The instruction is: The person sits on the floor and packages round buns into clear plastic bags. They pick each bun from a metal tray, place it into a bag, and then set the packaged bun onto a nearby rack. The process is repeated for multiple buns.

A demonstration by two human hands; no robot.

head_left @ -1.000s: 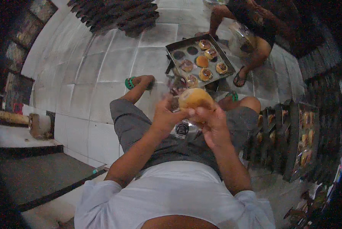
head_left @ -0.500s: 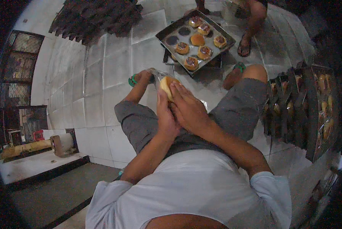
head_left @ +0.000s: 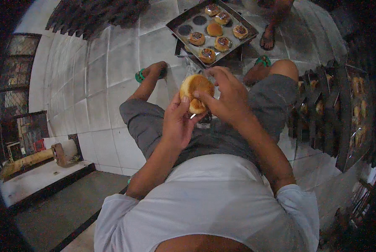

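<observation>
Above my lap, between my knees, I hold a round bun, its browned face turned up toward me. My left hand grips its near left side, thumb on top and fingers underneath. From the right, my right hand presses its thumb across the bun's face, with its bent fingers at the far right edge. Some clear plastic film shows just beyond the bun; how far it wraps the bun is hard to tell.
Ahead on the tiled floor, a square metal tray holds several buns, most in clear wrap with dark labels. More trays of buns stand at the right. Another person's foot is beyond the tray. Dark stacked trays lie at far left.
My hands have come apart from being pressed around the bun. The bun now shows its browned face, and my right fingers have lifted to its far edge. The view has shifted slightly.
</observation>
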